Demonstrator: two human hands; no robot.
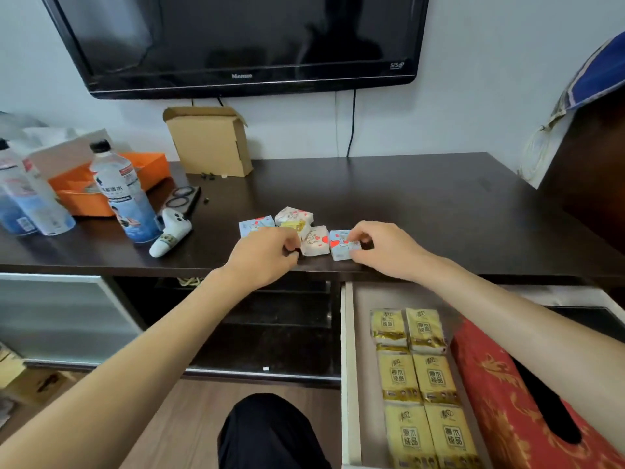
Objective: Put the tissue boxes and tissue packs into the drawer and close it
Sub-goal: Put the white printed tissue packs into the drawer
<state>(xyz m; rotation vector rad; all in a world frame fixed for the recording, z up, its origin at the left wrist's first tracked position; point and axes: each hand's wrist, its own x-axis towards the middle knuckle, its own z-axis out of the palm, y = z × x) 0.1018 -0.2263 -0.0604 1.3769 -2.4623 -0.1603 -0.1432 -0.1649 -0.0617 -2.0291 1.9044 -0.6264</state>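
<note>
Dark desk (422,198) under a wall TV (236,38), bottles (125,194) crowding its left. Four small packs (316,240) near the front edge: right hand (382,247) pinching the blue one (341,245), left hand (267,252) curled, grip unclear. Drawer (348,367) open below, yellow packs (416,377) and red box (507,401) inside.

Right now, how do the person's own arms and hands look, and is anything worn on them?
Both forearms are bare up to the frame edge, with no sleeve in view. The left hand and the right hand wear no gloves, and no watch, bracelet or ring is visible on either wrist or hand. No markings show. Fingernails are too small to judge.
</note>
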